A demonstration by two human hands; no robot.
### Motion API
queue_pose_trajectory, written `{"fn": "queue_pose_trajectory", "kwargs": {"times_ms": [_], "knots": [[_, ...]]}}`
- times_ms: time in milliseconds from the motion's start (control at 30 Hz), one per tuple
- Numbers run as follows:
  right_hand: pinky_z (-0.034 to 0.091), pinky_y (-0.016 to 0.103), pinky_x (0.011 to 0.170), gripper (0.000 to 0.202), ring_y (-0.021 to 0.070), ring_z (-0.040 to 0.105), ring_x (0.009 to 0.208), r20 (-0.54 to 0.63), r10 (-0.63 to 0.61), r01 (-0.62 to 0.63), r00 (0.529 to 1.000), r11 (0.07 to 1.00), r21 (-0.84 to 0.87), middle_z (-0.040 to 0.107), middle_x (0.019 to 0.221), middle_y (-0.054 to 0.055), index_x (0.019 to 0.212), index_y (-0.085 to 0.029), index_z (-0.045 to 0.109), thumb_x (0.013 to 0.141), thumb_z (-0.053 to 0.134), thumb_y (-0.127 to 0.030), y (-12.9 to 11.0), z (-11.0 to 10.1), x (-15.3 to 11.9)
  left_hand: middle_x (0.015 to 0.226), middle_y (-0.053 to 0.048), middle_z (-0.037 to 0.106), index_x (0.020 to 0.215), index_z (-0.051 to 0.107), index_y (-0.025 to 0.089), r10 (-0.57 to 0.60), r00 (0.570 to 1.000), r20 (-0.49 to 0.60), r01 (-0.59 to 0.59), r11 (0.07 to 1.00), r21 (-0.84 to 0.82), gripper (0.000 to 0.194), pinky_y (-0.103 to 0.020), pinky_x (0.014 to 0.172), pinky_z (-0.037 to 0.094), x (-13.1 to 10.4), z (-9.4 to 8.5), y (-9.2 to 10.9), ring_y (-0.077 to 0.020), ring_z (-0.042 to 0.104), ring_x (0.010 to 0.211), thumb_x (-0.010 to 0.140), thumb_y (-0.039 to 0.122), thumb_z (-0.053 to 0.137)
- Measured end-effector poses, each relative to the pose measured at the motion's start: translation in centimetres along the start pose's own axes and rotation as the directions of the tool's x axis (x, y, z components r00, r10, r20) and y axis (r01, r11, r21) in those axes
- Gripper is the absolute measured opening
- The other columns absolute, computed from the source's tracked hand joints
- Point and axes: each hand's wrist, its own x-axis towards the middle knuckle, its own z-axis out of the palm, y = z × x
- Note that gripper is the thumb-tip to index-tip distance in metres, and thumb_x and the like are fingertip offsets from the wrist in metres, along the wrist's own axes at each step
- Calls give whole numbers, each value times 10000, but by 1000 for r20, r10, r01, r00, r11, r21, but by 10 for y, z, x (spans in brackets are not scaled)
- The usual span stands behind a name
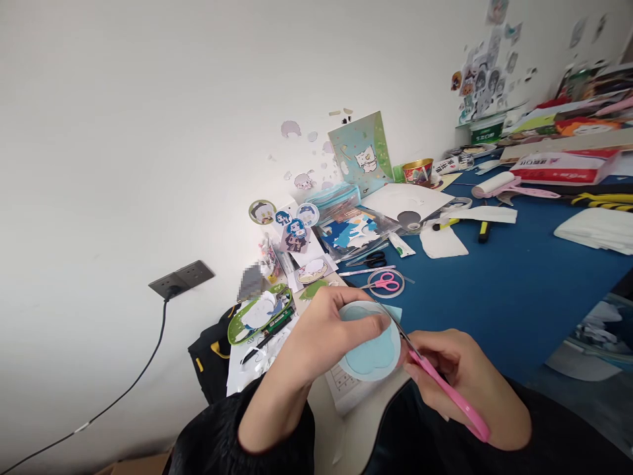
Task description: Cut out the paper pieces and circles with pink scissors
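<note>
My left hand [331, 330] grips a round paper disc [370, 359], pale blue with a white rim, its thumb pressed across the face. At the disc's upper right a small light-blue paper corner [394, 313] sticks out. Pink-handled scissors [445, 389] are in my right hand [459, 369], fingers wrapped around the handle. Their metal blades lie along the disc's right edge, close to my left thumb. Whether the blades are fully closed is hard to make out. Beneath the disc a printed sheet [345, 396] shows partly.
On the blue tabletop [475, 297] lie a second pair of pink scissors [387, 282] by a tape ring, a bag of paper scraps [353, 231] and a pink lint roller [514, 188]. A green tray [237, 330] stands at left. A wall socket [182, 278] has a cable plugged in.
</note>
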Motion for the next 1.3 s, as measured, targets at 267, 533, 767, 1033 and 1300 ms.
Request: {"fn": "queue_pose_trajectory", "kwargs": {"times_ms": [267,533,767,1033,1300], "knots": [[240,235,394,150,84,274,425,25,17,-16,1000,1000,-25,321,519,-77,597,-201,475,691,508,-89,0,-1,-1,536,45,542,622,643,149,1,1000,-4,-1,1000,17,76,-159,436,375,1,-1,0,-74,480,485,686,189,654],[257,219,359,160,73,310,366,47,47,-46,998,999,-24,311,496,-87,599,-206,470,708,518,-98,0,-2,-1,539,48,543,632,649,148,5,1000,-3,-5,1000,31,60,-154,436,375,-1,-1,2,-69,479,482,686,173,649],[263,212,376,118,67,314,378,69,52,-49,996,998,-34,347,505,-85,670,-170,563,721,537,-67,1,-5,-2,549,40,546,650,664,138,-4,1000,-4,4,998,59,52,-161,447,373,0,-3,2,-75,474,495,690,171,658],[281,209,348,71,70,340,340,21,53,-53,998,999,-10,354,472,-89,687,-172,593,719,569,-113,2,-4,-2,583,26,558,661,651,137,8,1000,-4,-8,1000,30,113,-180,481,378,1,-2,-1,-90,481,527,713,235,674],[282,213,335,61,69,343,327,-19,30,-29,999,999,38,356,467,-96,685,-180,577,696,584,-120,7,0,1,627,-4,599,705,666,126,5,999,-37,-5,1000,-4,206,-201,500,383,2,-1,-6,-111,512,553,736,330,681]]}}
